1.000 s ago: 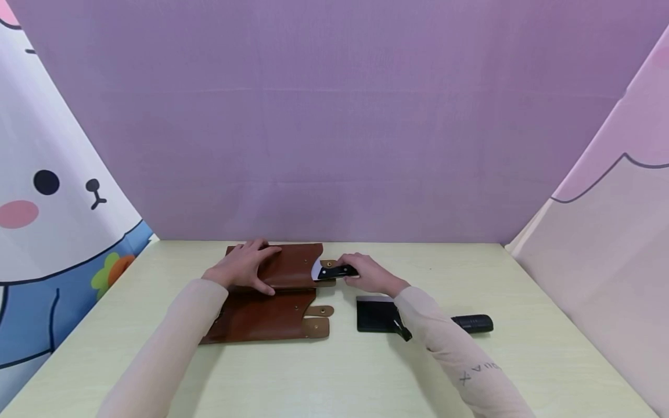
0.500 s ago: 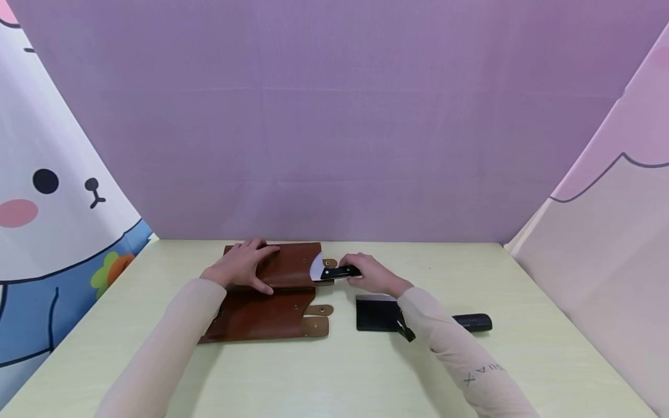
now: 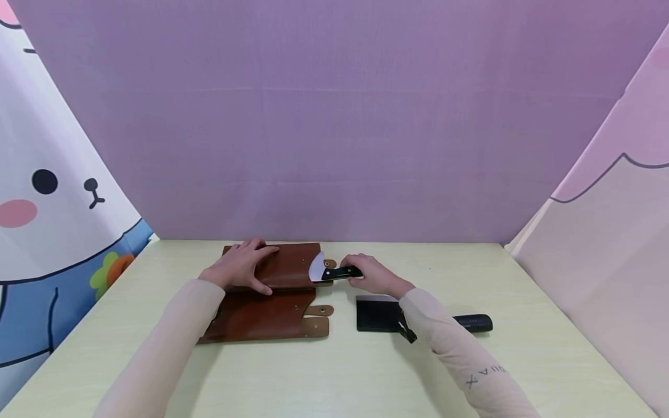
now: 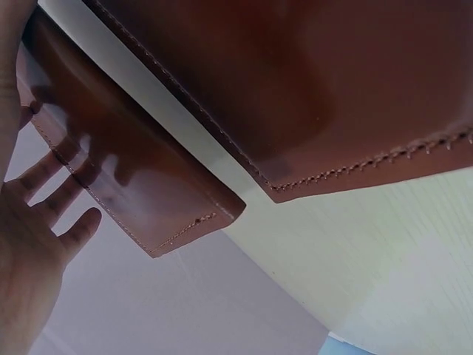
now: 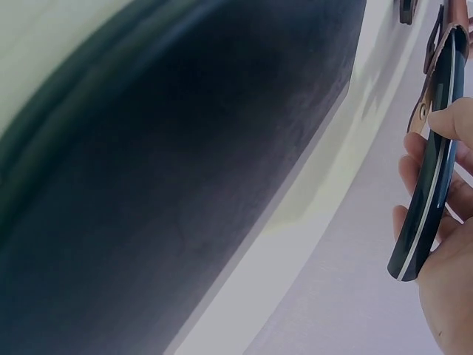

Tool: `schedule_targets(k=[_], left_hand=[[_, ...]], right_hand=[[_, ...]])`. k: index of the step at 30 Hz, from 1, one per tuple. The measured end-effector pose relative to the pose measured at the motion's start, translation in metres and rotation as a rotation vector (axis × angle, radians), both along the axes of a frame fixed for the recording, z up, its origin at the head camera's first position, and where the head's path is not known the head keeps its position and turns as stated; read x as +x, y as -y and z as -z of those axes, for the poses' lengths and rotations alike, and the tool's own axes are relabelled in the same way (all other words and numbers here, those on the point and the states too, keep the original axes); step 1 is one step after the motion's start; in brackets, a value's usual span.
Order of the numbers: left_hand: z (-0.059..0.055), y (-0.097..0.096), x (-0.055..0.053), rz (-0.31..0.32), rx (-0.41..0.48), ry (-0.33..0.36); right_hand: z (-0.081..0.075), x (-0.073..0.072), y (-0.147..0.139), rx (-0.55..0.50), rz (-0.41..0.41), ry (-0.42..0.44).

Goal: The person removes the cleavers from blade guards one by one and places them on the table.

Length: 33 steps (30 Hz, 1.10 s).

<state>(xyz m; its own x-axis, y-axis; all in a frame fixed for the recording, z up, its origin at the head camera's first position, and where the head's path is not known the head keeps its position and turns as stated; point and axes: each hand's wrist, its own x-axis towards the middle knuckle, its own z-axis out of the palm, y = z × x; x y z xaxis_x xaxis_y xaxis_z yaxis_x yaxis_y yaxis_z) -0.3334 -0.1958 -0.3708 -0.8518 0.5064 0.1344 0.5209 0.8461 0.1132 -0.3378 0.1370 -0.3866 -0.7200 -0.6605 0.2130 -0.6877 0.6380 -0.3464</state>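
A brown leather knife sheath (image 3: 292, 267) lies at the back of the table, and my left hand (image 3: 239, 266) holds it across its width. My left thumb is at its near edge; the left wrist view shows my fingers along the far edge. My right hand (image 3: 373, 275) grips the black riveted handle of a knife (image 3: 341, 272), with thumb and fingers round it in the right wrist view. Most of the blade is hidden inside the sheath; a pale curved strip shows at its mouth. Just in front lies a second brown sheath (image 3: 266, 319) with two snap straps.
Under my right forearm lies a black cleaver (image 3: 377, 316), its ribbed handle (image 3: 473, 323) pointing right; the sleeve covers its middle. The pale table (image 3: 292, 380) ends at a purple backdrop (image 3: 334, 145) close behind the far sheath.
My right hand has drawn the knife slightly to the right, so more blade shows at the sheath's mouth. My left hand and the far sheath have shifted a little left.
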Motion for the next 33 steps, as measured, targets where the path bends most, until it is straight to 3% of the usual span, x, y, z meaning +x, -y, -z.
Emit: schedule_targets(k=[25, 33], left_hand=[[0.0048, 0.0057, -0.0033, -0.002, 0.008, 0.001], [0.0037, 0.0066, -0.0021, -0.002, 0.01, 0.006]], right_hand=[[-0.0008, 0.0031, -0.0051, -0.007, -0.003, -0.007], [-0.0001, 0.003, -0.0081, 0.003, 0.028, 0.026]])
